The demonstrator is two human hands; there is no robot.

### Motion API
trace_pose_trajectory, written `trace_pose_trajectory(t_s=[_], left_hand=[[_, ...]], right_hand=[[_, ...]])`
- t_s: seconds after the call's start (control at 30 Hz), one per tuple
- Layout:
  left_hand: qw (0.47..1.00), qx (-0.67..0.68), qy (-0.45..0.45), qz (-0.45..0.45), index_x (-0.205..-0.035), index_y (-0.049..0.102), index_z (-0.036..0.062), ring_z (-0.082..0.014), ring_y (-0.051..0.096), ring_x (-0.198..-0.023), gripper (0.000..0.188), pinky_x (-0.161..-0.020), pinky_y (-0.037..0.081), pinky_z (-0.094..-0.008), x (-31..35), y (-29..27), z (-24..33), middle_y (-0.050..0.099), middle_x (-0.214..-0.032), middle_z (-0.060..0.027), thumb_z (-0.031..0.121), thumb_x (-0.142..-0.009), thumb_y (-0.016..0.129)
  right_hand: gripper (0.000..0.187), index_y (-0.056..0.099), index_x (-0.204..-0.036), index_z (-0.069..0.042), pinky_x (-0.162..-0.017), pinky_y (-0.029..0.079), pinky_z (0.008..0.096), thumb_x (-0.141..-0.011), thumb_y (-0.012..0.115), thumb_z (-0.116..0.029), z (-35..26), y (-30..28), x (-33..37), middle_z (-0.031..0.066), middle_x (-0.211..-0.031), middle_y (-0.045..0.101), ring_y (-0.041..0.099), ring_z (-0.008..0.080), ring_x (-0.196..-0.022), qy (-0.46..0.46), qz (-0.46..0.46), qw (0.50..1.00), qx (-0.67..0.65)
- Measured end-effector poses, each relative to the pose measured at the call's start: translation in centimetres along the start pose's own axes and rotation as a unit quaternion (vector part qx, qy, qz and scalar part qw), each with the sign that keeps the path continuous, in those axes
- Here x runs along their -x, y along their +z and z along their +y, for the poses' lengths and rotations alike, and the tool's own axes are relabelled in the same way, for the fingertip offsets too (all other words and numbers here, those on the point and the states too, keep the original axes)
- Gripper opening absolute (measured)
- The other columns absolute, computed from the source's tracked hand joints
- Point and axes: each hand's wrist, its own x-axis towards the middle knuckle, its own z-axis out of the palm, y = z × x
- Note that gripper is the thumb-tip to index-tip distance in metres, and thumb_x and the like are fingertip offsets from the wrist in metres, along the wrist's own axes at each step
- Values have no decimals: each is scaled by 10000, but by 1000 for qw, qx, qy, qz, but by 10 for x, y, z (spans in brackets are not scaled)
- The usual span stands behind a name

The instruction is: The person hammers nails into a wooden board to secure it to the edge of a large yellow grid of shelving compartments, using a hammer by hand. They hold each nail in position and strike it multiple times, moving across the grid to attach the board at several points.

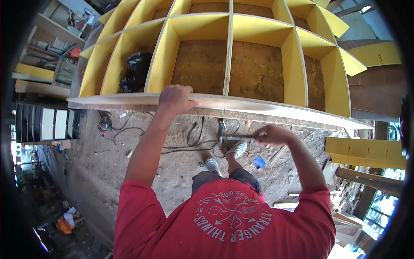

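Observation:
A large yellow-panelled wooden grid frame [228, 23] lies before me, its crossing slats forming open compartments. Along its near side runs a long pale board [254, 103]. My left hand [174, 100] is closed over the top edge of that board, left of its middle, with the thumb pointing right. In my right hand [274, 135] is a hammer [239, 137], gripped by its handle and held level just in front of the board. Its metal head points left, apart from the wood.
A black plastic bag [137, 71] sits in one left compartment. Dark cables [196, 140] and a blue scrap [258, 162] lie on the dirt floor near my feet. Slotted yellow boards [366, 152] rest at the right; shelves with tools [56, 56] stand at the left.

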Motion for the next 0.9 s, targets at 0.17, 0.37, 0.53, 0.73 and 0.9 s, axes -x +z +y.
trace_pose_trajectory(t_s=[0.17, 0.37, 0.53, 0.73, 0.9], left_hand=[[1000, 15, -12, 2, -914, 794, 123, -369, 756, -839, 517, -764, 597, -491, 5, 2, 0, 770, -847, -165, 609, -747, 847], [999, -2, 33, -22, -960, 810, 126, -363, 756, -813, 530, -740, 597, -486, -5, -6, 0, 770, -848, -169, 614, -756, 835], [993, -12, 85, -81, -1035, 785, 78, -405, 753, -877, 505, -803, 593, -514, -15, -19, -8, 769, -890, -202, 545, -845, 769], [926, 82, 310, -197, -1134, 690, 5, -483, 718, -901, 366, -812, 573, -570, -49, -19, -33, 732, -914, -284, 315, -941, 674], [876, 171, 382, -240, -1235, 638, -34, -537, 685, -962, 365, -844, 549, -589, -55, -17, -35, 715, -984, -341, 198, -954, 644]], right_hand=[[421, 683, -1109, -27, -674, 579, 355, -927, 834, -376, 27, 57, 50, 102, -846, 744, 710, 176, -745, 16, 36, 988, -148], [335, 691, -1105, -39, -646, 516, 341, -1088, 621, -365, 70, 180, 80, 64, -786, 692, 654, 132, -714, 118, 333, 904, -242], [341, 687, -1141, -49, -610, 452, 300, -1139, 520, -347, 12, 202, 70, 10, -764, 613, 573, 98, -683, 33, 519, 695, -495], [306, 647, -1168, -93, -500, 353, 256, -1146, 507, -365, -81, 217, -68, -31, -719, 492, 432, 65, -578, 118, 689, 400, -593], [349, 514, -1060, -138, -362, 298, 263, -1116, 523, -482, -202, 234, -196, -15, -703, 465, 384, 87, -449, 11, 681, 136, -720]])
